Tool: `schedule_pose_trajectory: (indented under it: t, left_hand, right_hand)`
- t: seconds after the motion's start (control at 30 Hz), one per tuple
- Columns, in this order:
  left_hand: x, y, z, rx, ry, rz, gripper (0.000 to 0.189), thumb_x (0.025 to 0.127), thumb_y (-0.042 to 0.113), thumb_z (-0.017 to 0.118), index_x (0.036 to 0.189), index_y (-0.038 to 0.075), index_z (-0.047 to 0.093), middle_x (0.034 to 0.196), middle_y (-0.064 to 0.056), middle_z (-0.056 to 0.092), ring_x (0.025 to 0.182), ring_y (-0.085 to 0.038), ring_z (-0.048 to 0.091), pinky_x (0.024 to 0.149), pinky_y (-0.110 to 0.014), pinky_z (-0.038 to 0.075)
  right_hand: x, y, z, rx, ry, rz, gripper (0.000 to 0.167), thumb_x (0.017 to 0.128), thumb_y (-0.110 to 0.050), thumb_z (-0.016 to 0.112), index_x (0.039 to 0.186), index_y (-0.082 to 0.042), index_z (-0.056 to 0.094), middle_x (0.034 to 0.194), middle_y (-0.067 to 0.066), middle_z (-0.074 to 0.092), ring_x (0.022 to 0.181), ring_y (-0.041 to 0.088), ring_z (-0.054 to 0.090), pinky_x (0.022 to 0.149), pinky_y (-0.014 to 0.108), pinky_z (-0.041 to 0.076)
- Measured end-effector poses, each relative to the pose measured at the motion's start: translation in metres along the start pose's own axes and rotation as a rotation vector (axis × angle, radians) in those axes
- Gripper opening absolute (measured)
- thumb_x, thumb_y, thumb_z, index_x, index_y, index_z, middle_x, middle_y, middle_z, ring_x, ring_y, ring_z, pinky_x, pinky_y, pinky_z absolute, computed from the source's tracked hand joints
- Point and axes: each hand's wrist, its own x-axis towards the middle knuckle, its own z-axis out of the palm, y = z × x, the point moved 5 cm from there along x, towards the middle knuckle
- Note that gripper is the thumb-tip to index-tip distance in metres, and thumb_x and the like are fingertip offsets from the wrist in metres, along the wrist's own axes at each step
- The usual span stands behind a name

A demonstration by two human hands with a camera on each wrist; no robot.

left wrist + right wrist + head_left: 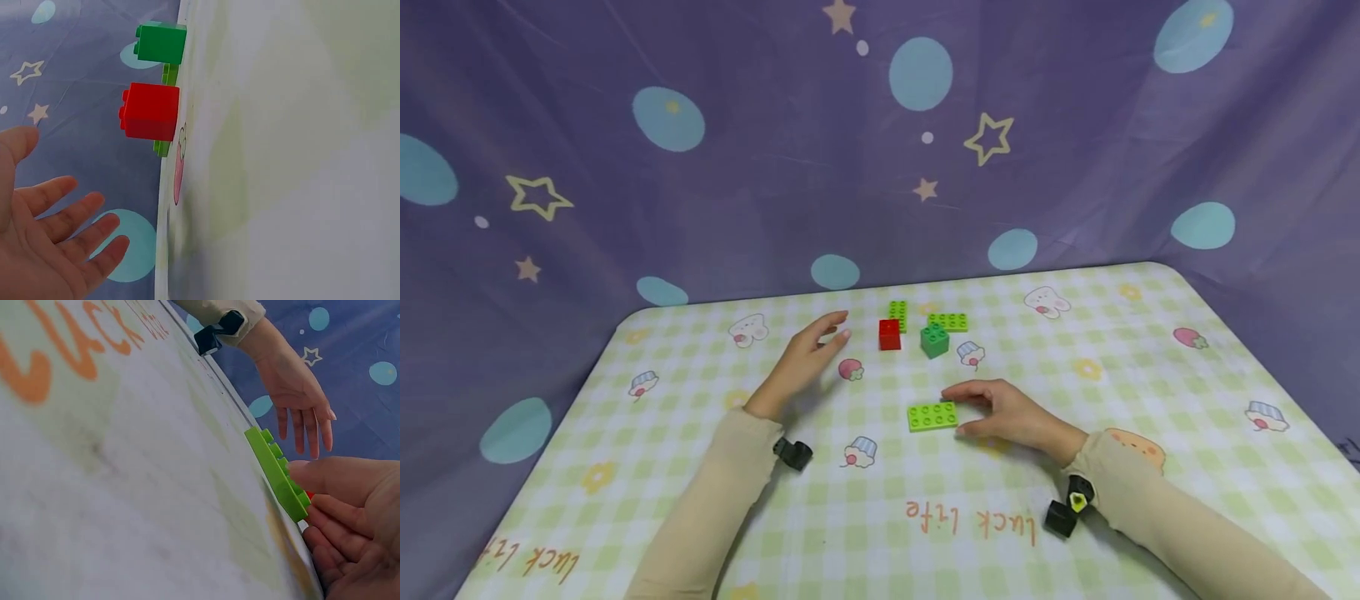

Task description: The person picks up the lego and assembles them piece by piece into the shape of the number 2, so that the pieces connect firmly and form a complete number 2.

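A lime-green flat toy brick (932, 417) with two rows of studs lies on the table. My right hand (1011, 412) is at its right end, thumb close to the near corner and index finger just behind the far edge; contact is unclear. In the right wrist view, the thumb partly overlaps that lime brick (278, 475). My left hand (808, 354) hovers over the table with fingers extended, holding nothing. To its right stand a red block (890, 335) and a darker green block (935, 341). The left wrist view shows the left palm (47, 250) apart from the red block (152, 112).
Two more lime bricks lie farther back, one lengthwise (898, 312) behind the red block and one crosswise (951, 322) behind the green block. A checked cloth (820, 517) with printed pictures covers the table. A purple curtain (760, 167) hangs along the back edge.
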Motion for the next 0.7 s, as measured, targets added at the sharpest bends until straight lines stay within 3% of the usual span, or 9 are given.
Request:
schedule_pose_trajectory:
  t: [0.2,0.47,0.57,0.7]
  left_hand:
    - [0.004,-0.003,0.002,-0.129,0.033,-0.059,0.045,0.099,0.028,0.048,0.136,0.003,0.048,0.135,-0.017,0.051,0.125,-0.03,0.047,0.105,-0.046,0.035]
    - [0.013,-0.023,0.012,-0.436,0.085,-0.265,0.042,0.098,0.018,0.05,0.135,-0.002,0.048,0.135,-0.017,0.052,0.122,-0.027,0.049,0.097,-0.041,0.043]
    - [0.015,-0.028,0.015,-0.492,0.105,-0.312,0.043,0.096,0.016,0.055,0.135,-0.001,0.049,0.134,-0.016,0.053,0.116,-0.02,0.053,0.095,-0.035,0.045]
    - [0.018,-0.03,0.02,-0.519,0.124,-0.33,0.042,0.093,0.013,0.059,0.133,0.001,0.052,0.133,-0.014,0.055,0.107,-0.01,0.057,0.087,-0.028,0.047]
  right_hand:
    - [0.001,0.001,0.0,-0.049,0.028,-0.041,0.047,0.077,-0.013,0.078,0.12,-0.003,0.062,0.12,0.01,0.062,0.112,0.025,0.057,0.097,0.026,0.043]
    - [0.0,0.001,-0.002,-0.095,0.048,-0.06,0.044,0.078,-0.014,0.078,0.118,-0.004,0.063,0.118,0.009,0.061,0.107,0.023,0.059,0.093,0.029,0.046]
    - [0.0,0.001,-0.003,-0.102,0.055,-0.074,0.043,0.078,-0.014,0.078,0.117,-0.003,0.063,0.115,0.009,0.062,0.101,0.021,0.059,0.089,0.027,0.047]
    - [0.001,0.002,-0.004,-0.083,0.075,-0.084,0.04,0.079,-0.011,0.076,0.115,-0.001,0.063,0.11,0.01,0.064,0.094,0.02,0.059,0.084,0.026,0.049]
